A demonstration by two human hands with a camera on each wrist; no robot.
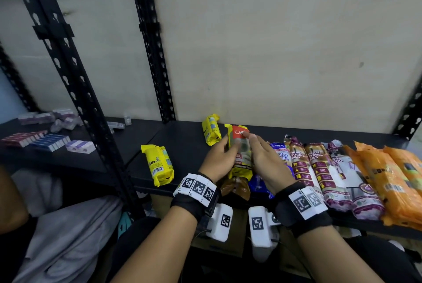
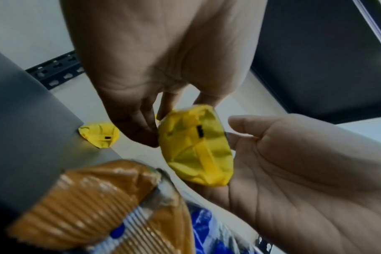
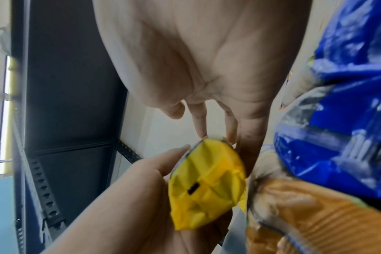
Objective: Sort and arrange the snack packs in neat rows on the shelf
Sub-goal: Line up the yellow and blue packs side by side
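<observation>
A yellow snack pack with a red label (image 1: 239, 145) is held just above the black shelf (image 1: 182, 143), between both hands. My left hand (image 1: 225, 148) grips its left side, thumb on top. My right hand (image 1: 253, 143) holds its right side. In the left wrist view the left fingers (image 2: 146, 127) pinch the pack's folded end (image 2: 194, 149), and the right hand (image 2: 272, 154) cups it from below. In the right wrist view the right fingertips (image 3: 207, 127) touch the pack (image 3: 207, 182) and the left hand (image 3: 146, 180) cradles it. Two more yellow packs (image 1: 159, 165) (image 1: 211, 130) lie on the shelf.
A brown pack (image 1: 235, 188) and a blue pack (image 1: 258, 183) lie under my hands at the shelf's front edge. Drawstring-bag rolls (image 1: 317, 168) and orange packs (image 1: 392, 180) form a row to the right. Small boxes (image 1: 45, 141) sit on the left shelf, behind black uprights (image 1: 75, 82).
</observation>
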